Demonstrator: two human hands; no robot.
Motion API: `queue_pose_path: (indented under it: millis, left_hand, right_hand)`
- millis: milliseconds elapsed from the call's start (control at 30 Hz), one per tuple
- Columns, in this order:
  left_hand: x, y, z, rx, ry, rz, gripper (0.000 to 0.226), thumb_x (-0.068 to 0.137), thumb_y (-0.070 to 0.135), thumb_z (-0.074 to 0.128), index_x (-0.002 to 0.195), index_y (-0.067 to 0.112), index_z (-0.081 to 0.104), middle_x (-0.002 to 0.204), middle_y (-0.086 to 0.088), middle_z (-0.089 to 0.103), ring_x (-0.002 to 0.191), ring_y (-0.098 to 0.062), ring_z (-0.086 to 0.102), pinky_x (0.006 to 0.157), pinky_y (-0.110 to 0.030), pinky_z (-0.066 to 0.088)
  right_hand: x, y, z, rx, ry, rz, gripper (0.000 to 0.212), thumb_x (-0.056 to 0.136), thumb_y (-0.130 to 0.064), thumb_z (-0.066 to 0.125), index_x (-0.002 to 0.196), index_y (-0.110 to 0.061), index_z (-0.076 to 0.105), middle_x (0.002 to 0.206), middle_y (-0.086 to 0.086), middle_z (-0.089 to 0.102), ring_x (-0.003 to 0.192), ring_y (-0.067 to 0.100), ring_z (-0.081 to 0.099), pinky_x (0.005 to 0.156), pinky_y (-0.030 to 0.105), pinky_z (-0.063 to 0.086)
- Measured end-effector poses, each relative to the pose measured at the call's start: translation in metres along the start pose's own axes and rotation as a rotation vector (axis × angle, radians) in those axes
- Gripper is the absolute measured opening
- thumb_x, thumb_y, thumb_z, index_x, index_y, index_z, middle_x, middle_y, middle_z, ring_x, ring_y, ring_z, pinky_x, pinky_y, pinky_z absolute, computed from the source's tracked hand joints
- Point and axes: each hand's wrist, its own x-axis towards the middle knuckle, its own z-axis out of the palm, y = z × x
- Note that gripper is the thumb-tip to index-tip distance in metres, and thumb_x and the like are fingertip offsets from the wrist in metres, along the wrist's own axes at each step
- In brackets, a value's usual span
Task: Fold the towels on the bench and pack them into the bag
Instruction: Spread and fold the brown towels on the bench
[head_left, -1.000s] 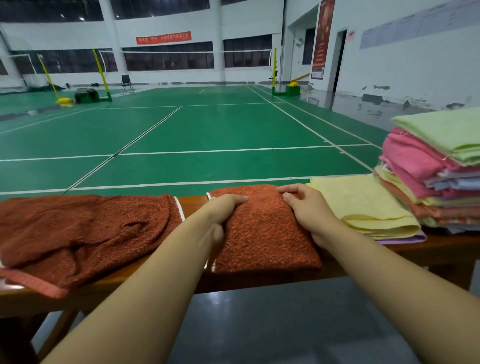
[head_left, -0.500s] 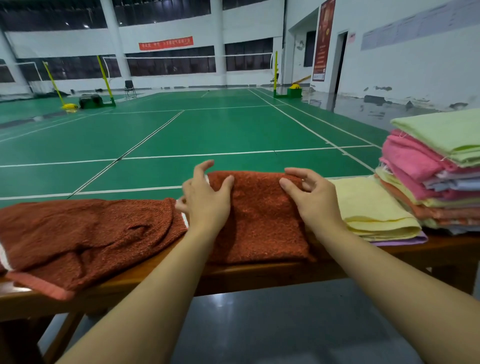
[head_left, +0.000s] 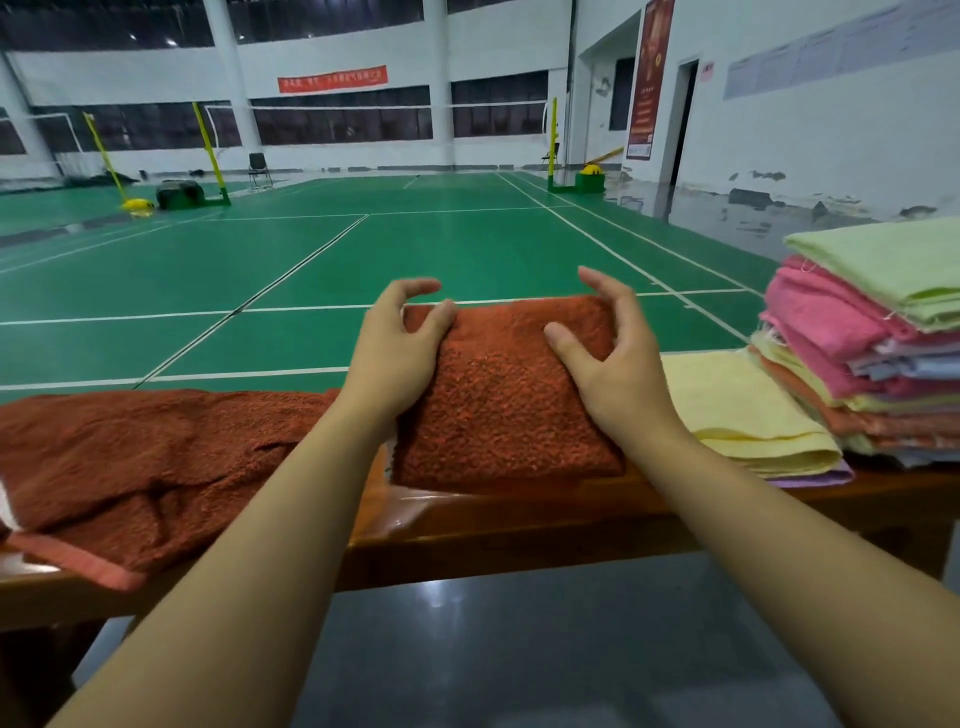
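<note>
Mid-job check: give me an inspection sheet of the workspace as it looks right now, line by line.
Surface: wooden bench, glossy, towels along its top.
Job's things: folded rust towel at centre; unfolded rust towel crumpled at left; folded yellow towel on a purple one; mixed stack at far right, green towel on top. The bag: nothing seen.
Clutter: nothing seen.
Grippers: left hand and right hand rest on the folded rust towel, palms down, fingers lifted and loosely curved, gripping nothing.
Cables: nothing seen.
Surroundings: green badminton court, net posts, white walls, open doorway at right.
</note>
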Motion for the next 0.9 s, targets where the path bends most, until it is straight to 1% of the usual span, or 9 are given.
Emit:
queue_pose_path:
  millis: [100,167,367,467,533,600,700,767,900]
  left_hand:
    - [-0.006,-0.047,0.013,0.007,-0.192,-0.381,0.057,0.087,0.033,0.077,0.139,0.028,0.054,0.12,-0.01,0.067,0.099,-0.024,0.069,0.097,-0.042,0.055]
    - [-0.009,-0.064,0.016,-0.017,-0.249,-0.512,0.072,0.086,0.028,0.08,0.149,0.021,0.045,0.123,-0.012,0.065,0.096,-0.023,0.067,0.09,-0.036,0.056]
    - [-0.004,-0.019,0.002,0.607,-0.099,-0.191,0.046,0.092,0.046,0.067,0.13,0.021,0.06,0.121,-0.005,0.069,0.111,-0.025,0.065,0.093,-0.035,0.05]
    - [-0.026,0.012,0.014,0.458,-0.503,-0.08,0.023,0.091,0.043,0.071,0.101,0.023,0.07,0.092,0.001,0.074,0.068,-0.005,0.063,0.063,-0.023,0.047]
    - [-0.043,0.023,0.026,0.413,-0.847,-0.142,0.022,0.089,0.04,0.075,0.098,0.021,0.067,0.084,0.004,0.069,0.065,-0.008,0.062,0.058,-0.024,0.052]
    - [-0.05,0.022,0.033,0.503,-1.003,-0.151,0.029,0.086,0.042,0.077,0.103,0.024,0.061,0.089,0.003,0.063,0.076,-0.016,0.062,0.065,-0.031,0.054]
    - [-0.044,0.018,0.032,0.731,-1.018,-0.052,0.029,0.091,0.035,0.072,0.112,0.026,0.055,0.092,0.009,0.054,0.086,-0.019,0.054,0.075,-0.029,0.038]
    - [-0.038,0.015,0.025,0.833,-0.959,-0.016,0.017,0.095,0.014,0.063,0.109,0.019,0.053,0.098,0.003,0.059,0.089,-0.022,0.055,0.071,-0.024,0.034]
    - [-0.025,-0.009,0.005,0.949,-0.721,-0.09,0.04,0.093,-0.002,0.05,0.122,0.021,0.063,0.124,-0.008,0.056,0.109,-0.03,0.06,0.083,-0.034,0.049]
  right_hand:
    - [-0.005,0.031,0.008,-0.22,-0.259,0.335,0.066,0.086,-0.034,0.079,0.144,-0.024,0.049,0.14,0.0,0.057,0.126,0.019,0.055,0.111,0.037,0.043]
    - [-0.009,0.04,0.011,-0.378,-0.34,0.388,0.07,0.086,-0.037,0.078,0.146,-0.02,0.048,0.144,0.004,0.055,0.129,0.023,0.054,0.111,0.037,0.042]
    - [0.008,0.02,0.002,-0.816,-0.258,0.25,0.063,0.089,-0.059,0.064,0.138,-0.022,0.051,0.132,0.009,0.06,0.121,0.033,0.058,0.097,0.039,0.046]
    - [0.015,0.021,-0.003,-1.001,-0.182,0.132,0.05,0.096,-0.056,0.053,0.126,-0.017,0.057,0.124,0.014,0.051,0.114,0.036,0.054,0.096,0.043,0.046]
    - [0.016,0.025,-0.002,-0.87,-0.248,-0.033,0.034,0.098,-0.047,0.054,0.116,-0.018,0.062,0.125,0.01,0.051,0.116,0.031,0.053,0.1,0.041,0.044]
    - [0.012,0.03,0.001,-0.667,-0.517,-0.053,0.022,0.101,-0.037,0.053,0.111,-0.021,0.064,0.122,0.005,0.06,0.115,0.025,0.057,0.098,0.035,0.043]
    - [0.005,0.036,0.004,-0.718,-0.827,0.026,0.031,0.105,-0.04,0.044,0.118,-0.022,0.065,0.121,0.004,0.064,0.116,0.024,0.058,0.099,0.036,0.043]
    - [0.006,0.035,0.002,-0.813,-0.814,0.051,0.042,0.105,-0.049,0.036,0.122,-0.024,0.065,0.121,0.01,0.059,0.118,0.03,0.055,0.104,0.041,0.041]
    - [0.009,0.02,0.001,-0.846,-0.808,0.166,0.052,0.105,-0.054,0.031,0.114,-0.019,0.068,0.117,0.009,0.064,0.111,0.027,0.059,0.099,0.04,0.046]
